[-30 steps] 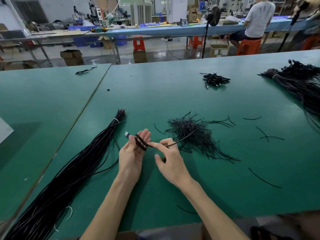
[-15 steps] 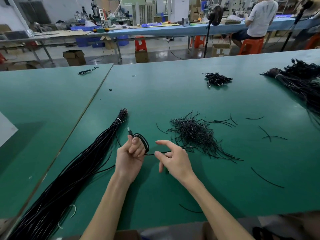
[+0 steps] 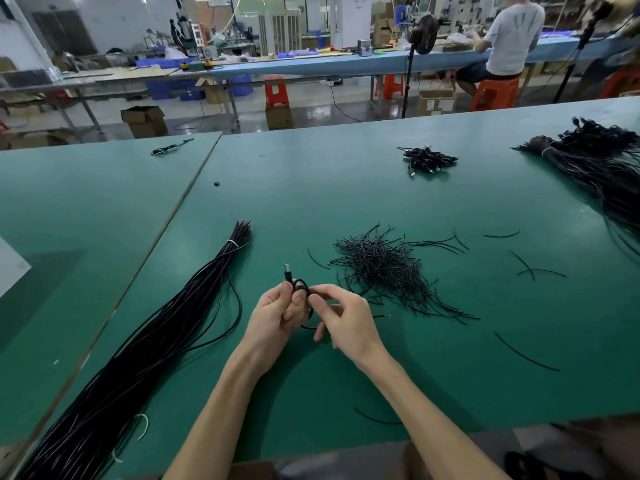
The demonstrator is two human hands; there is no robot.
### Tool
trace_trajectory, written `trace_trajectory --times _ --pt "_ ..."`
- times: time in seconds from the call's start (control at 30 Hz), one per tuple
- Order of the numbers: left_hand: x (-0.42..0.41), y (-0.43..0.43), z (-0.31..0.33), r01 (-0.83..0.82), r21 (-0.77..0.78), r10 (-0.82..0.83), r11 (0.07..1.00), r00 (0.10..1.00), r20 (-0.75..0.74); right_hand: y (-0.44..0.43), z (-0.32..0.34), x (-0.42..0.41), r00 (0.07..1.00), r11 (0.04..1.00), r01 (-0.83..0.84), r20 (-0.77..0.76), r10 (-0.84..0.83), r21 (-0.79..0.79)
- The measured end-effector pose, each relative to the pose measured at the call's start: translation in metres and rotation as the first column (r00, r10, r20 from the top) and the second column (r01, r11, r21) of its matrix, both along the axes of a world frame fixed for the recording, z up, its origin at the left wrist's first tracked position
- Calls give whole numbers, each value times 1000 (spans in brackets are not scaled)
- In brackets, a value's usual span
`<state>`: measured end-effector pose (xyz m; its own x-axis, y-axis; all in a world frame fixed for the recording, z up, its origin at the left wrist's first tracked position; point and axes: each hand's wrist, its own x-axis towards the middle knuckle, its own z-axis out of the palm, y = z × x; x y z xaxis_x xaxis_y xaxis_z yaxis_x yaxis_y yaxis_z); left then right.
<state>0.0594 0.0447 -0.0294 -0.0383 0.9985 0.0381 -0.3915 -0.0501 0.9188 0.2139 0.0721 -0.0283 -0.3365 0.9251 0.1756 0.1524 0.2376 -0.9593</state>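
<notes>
Head view: left hand [image 3: 273, 317], right hand [image 3: 349, 323] pinch coiled cable [image 3: 300, 285] (plug up) between wire bundle [image 3: 214, 265] and ties [image 3: 377, 265].

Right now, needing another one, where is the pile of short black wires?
Head view: the pile of short wires lies on the green table, just beyond and right of the right hand pinching the coiled cable.

readable text: none | cardboard box [image 3: 435, 102] label: too small to read

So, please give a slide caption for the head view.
Left hand and right hand hold a coiled black cable over a green table.
</notes>
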Motion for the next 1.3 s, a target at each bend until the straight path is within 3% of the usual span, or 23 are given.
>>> trace_trajectory --times 0.2,0.53,0.7,0.83,1.03,1.3 --pt "6 -1 -1 -8 40 12 999 995 -100 0 -1 -1 993 991 118 -28 -116 68" --pt "2 0 -3 40 141 -10 989 977 -212 -2 0 1 982 994 111 -154 -107 18" --pt "-4 0 -5 13 165 49 986 929 -366 -1 -1 2 980 988 152 -137 -146 31" --pt "-5 0 -4 109 107 -78 988 963 -258 0 -3 2 982 989 146 -126 -140 32" --pt "-8 -3 -3 130 45 -119 990 972 -202 0 -4 2 986 990 136 -98 -131 40" --pt "-8 -4 -2 35 43 -25 998 976 -215 2 -6 0 993 981 112 18 -117 158"
